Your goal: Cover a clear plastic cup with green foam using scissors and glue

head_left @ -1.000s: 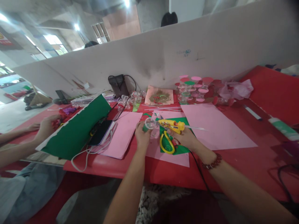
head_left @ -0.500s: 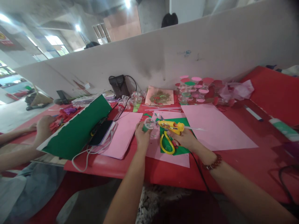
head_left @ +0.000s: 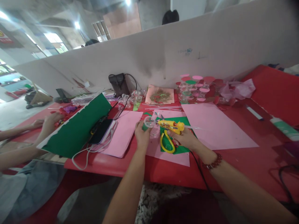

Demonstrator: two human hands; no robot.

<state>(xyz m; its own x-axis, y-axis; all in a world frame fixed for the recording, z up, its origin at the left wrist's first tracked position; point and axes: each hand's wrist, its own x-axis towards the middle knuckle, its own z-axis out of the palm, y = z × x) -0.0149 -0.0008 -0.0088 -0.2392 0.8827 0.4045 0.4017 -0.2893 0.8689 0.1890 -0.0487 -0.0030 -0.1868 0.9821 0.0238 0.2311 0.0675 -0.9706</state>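
My left hand (head_left: 142,134) is closed around a small clear plastic cup (head_left: 149,121), its round rim tilted up toward me. In my right hand (head_left: 184,138) is a yellow hot glue gun (head_left: 171,125), its nozzle pointing left at the cup's rim; whether they touch I cannot tell. A clear glue stick (head_left: 195,128) sticks out of the gun's back. Scissors with yellow handles (head_left: 167,143) hang from or lie under my right hand, partly hidden by it. Below are a green sheet (head_left: 184,150) and a pink sheet (head_left: 173,159).
Several clear cups topped with coloured discs (head_left: 201,83) stand at the back right. A large pink sheet (head_left: 219,127) lies right of the gun. Left are a phone (head_left: 102,132), a white cable (head_left: 80,168) and a standing green board (head_left: 77,130). A co-worker's hands (head_left: 52,119) are at far left.
My hands, the cup and the glue gun stay almost in place. The co-worker's hand at far left has shifted slightly to the right, toward the red material.
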